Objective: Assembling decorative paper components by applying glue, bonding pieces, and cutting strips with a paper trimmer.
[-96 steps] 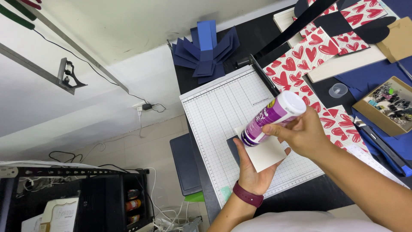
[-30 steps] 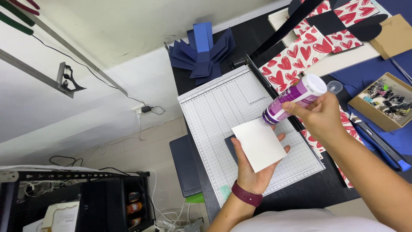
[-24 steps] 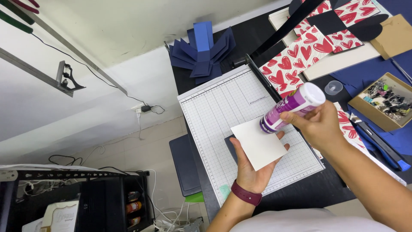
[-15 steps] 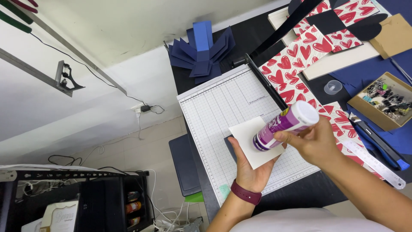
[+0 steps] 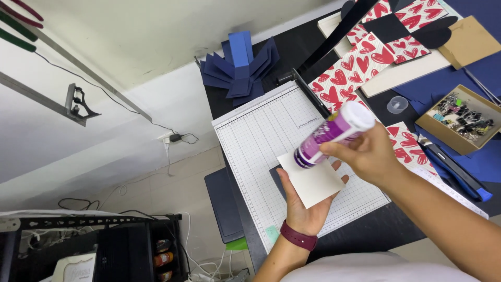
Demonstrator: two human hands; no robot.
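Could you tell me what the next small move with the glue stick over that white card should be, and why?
Probably draw the glue stick along the white card toward a nearer edge. The right hand holds its tip at the card's far corner, while the left hand supports the card flat from beneath, above the cutting board.

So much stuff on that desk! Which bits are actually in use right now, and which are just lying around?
In use:
left hand holding a white card square
right hand pressing a purple glue stick to it

Lying about:
paper trimmer
heart-print paper
folded blue paper
box of clips
clear cap
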